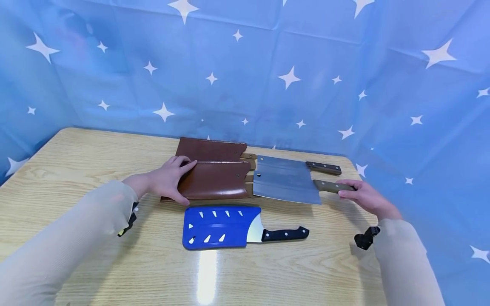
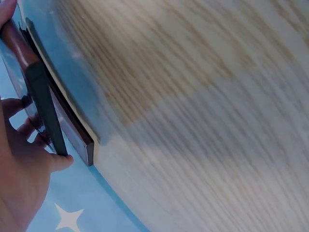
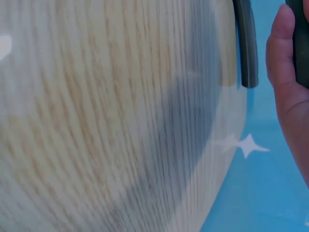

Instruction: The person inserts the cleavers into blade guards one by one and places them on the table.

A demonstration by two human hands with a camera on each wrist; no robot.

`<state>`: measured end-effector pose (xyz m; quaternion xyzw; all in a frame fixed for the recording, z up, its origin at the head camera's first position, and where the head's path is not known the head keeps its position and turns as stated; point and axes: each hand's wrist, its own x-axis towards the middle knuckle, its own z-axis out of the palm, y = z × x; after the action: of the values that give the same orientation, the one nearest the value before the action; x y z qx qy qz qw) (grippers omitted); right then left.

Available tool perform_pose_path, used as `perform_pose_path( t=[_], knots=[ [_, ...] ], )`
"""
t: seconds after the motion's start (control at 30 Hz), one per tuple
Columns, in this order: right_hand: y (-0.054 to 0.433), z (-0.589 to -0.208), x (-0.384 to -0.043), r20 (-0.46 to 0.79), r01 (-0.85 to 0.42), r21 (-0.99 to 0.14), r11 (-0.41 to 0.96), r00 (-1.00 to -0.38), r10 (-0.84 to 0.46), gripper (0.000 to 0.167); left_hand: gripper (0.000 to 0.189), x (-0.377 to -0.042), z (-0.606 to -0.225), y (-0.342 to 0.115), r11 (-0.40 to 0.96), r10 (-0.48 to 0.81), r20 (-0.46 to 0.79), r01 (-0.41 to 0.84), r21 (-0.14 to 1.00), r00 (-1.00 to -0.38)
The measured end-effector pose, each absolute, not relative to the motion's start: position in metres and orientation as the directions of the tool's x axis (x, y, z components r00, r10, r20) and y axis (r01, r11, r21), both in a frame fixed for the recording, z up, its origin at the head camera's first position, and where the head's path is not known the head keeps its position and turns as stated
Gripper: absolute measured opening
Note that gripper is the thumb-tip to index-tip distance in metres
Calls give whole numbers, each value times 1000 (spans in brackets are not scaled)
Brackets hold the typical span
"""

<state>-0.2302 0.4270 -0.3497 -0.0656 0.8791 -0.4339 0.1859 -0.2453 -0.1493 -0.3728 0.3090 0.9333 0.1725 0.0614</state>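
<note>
brown leather makes the front sheath [image 1: 216, 180], which lies near the far edge of the table [image 1: 306, 272], with its mouth turned to the right. the left hand [image 1: 166, 176] holds this sheath at its left end, the thumb at the near edge and the index finger at the far edge; the fingers are spread apart and bent around the leather. the left wrist view also shows the thumb and fingers at opposite sides of it.

the right hand [image 1: 361, 195] grips the end of a brown handle [image 1: 330, 186] between the thumb and bent fingers. this handle belongs to the front cleaver [image 1: 285, 185], whose wide blade lies flat to the right of the front sheath. the left edge of the blade is just at the mouth, and its round hole is visible; whether some part is inside, i cannot tell.

behind these two things, a rear sheath [image 1: 208, 149] of the same brown colour is partly covered by the front one. the rear cleaver [image 1: 283, 163] is partly hidden under or behind the front blade, and its dark handle [image 1: 323, 167] points to the right.

nearer to the person, a blue cover [image 1: 226, 225] with slots is around the blade of a third knife, and the black handle [image 1: 285, 234] with rivets points to the right. blue cloth [image 1: 245, 55] with white stars hangs behind the table
</note>
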Motion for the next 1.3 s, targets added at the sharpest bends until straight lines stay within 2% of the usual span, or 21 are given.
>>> perform_pose_path(
  t=[0.27, 0.5, 0.77, 1.3],
  knots=[
    [419, -349, -235, -260, 54, -808, 587, -926, -273, 63, 117, -245, -368, -148, 752, 594, -2, 556, 354, -804],
    [408, -346, -237, -244, 27, -785, 619, -932, -268, 60, 114, -241, -366, -145, 747, 596, 7, 558, 361, -803],
    [395, -353, -239, -250, 47, -828, 559, -923, -294, 59, 114, -235, -370, -139, 721, 621, 8, 574, 388, -784],
    [368, -340, -247, -223, -33, -735, 677, -931, -287, 54, 113, -234, -354, -129, 703, 642, 34, 606, 373, -766]
  ],
)
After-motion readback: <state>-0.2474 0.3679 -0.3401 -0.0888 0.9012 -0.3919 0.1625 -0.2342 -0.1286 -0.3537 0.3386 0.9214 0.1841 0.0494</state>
